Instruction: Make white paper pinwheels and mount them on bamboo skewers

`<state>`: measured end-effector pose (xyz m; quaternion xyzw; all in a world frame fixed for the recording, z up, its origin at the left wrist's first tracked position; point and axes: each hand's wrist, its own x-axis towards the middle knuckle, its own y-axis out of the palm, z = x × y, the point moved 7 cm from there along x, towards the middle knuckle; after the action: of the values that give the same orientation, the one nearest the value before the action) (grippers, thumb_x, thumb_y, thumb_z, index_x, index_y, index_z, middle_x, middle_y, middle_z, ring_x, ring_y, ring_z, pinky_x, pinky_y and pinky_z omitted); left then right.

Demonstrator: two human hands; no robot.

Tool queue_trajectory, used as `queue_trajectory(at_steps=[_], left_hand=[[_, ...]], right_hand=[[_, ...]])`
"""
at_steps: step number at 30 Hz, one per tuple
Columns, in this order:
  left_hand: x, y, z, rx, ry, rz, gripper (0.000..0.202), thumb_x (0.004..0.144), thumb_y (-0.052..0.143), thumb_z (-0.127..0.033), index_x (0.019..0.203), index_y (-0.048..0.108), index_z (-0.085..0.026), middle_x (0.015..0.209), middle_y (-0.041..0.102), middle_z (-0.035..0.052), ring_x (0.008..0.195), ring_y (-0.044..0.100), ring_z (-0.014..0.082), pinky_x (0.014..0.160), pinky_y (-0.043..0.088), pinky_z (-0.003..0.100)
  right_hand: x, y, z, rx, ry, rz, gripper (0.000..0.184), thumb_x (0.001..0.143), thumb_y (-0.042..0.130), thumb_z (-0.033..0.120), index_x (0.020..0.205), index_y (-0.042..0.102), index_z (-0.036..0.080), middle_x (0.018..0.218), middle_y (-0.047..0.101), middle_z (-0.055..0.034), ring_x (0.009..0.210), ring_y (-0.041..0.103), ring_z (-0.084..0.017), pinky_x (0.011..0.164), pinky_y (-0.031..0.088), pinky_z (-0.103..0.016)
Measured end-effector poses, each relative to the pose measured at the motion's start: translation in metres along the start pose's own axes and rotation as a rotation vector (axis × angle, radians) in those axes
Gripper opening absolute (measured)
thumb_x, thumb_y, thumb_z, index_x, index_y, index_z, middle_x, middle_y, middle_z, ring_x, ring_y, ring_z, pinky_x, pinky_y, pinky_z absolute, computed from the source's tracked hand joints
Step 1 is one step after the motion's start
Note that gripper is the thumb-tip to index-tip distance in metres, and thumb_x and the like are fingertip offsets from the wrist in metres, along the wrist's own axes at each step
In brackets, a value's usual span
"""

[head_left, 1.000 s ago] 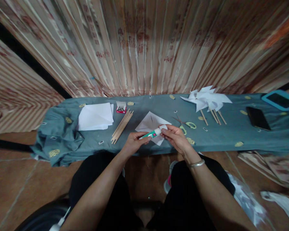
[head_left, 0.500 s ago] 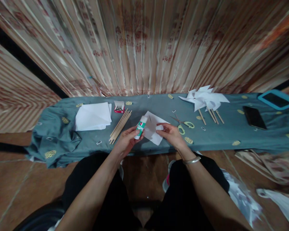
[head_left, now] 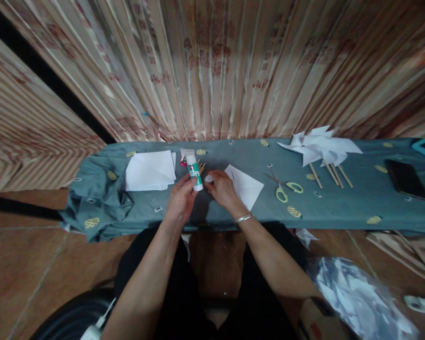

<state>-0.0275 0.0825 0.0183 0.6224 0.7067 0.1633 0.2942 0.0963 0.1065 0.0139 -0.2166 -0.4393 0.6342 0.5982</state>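
Note:
My left hand (head_left: 183, 198) is closed around a green-and-white glue stick (head_left: 194, 173), held upright with a slight tilt above the table. Close beside it, my right hand (head_left: 224, 190) pinches a small round white piece (head_left: 208, 178); its material is too small to tell. A square of white paper (head_left: 250, 185) with a slit in it lies on the cloth, partly covered by my right hand. Scissors (head_left: 282, 186) with yellow-green handles rest open to the right of it. Wooden sticks (head_left: 201, 166) lie mostly hidden behind my left hand and the glue stick.
A stack of white paper (head_left: 150, 171) lies left on the cloth-covered table (head_left: 230, 153), near a small red box (head_left: 183, 161). Paper pinwheels (head_left: 320, 146) on sticks and a black phone (head_left: 406, 178) lie right. A plastic bag of paper scraps (head_left: 361, 297) stands on the floor.
Both hands have moved left relative to the paper square, uncovering more of it. The glue stick now stands more upright, in front of the wooden sticks. The view has shifted left.

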Motion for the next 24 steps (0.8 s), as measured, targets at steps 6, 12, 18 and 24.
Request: queue_trajectory(at_steps=[6,12,18,24], left_hand=[[-0.006,0.001,0.0,0.114,0.029,0.034,0.033,0.05,0.087,-0.028,0.079,0.074,-0.019,0.086,0.075,0.0023,0.085,0.068,0.017,0.082,0.049,0.028],[-0.009,0.005,0.007,0.268,0.07,0.069,0.033,0.049,0.087,-0.027,0.079,0.075,-0.019,0.081,0.075,0.0016,0.082,0.066,0.0183,0.086,0.049,0.033],[-0.014,0.024,0.027,0.301,0.037,0.11,0.036,0.045,0.089,-0.026,0.077,0.074,-0.018,0.079,0.073,0.0001,0.079,0.064,0.0167,0.085,0.049,0.032],[-0.013,0.043,0.048,0.381,0.042,0.237,0.035,0.057,0.084,-0.031,0.088,0.074,-0.018,0.09,0.073,0.0047,0.09,0.065,0.0215,0.091,0.048,0.037]], right_hand=[[0.003,-0.004,0.0,0.132,-0.003,-0.088,0.031,0.087,0.054,0.019,0.116,0.063,0.013,0.122,0.062,-0.018,0.114,0.055,-0.03,0.102,0.04,-0.046],[-0.03,-0.011,-0.026,1.065,0.36,0.103,0.043,0.081,0.061,0.059,0.094,0.072,0.019,0.087,0.073,-0.0061,0.079,0.066,-0.019,0.074,0.053,-0.034],[-0.06,-0.005,-0.026,1.569,0.581,0.138,0.03,0.065,0.082,0.041,0.083,0.072,0.021,0.08,0.073,-0.002,0.071,0.066,-0.015,0.067,0.055,-0.027],[-0.067,-0.02,-0.049,1.741,0.656,-0.007,0.018,0.068,0.08,0.033,0.079,0.069,0.023,0.079,0.071,-0.0009,0.071,0.064,-0.014,0.068,0.056,-0.027]])
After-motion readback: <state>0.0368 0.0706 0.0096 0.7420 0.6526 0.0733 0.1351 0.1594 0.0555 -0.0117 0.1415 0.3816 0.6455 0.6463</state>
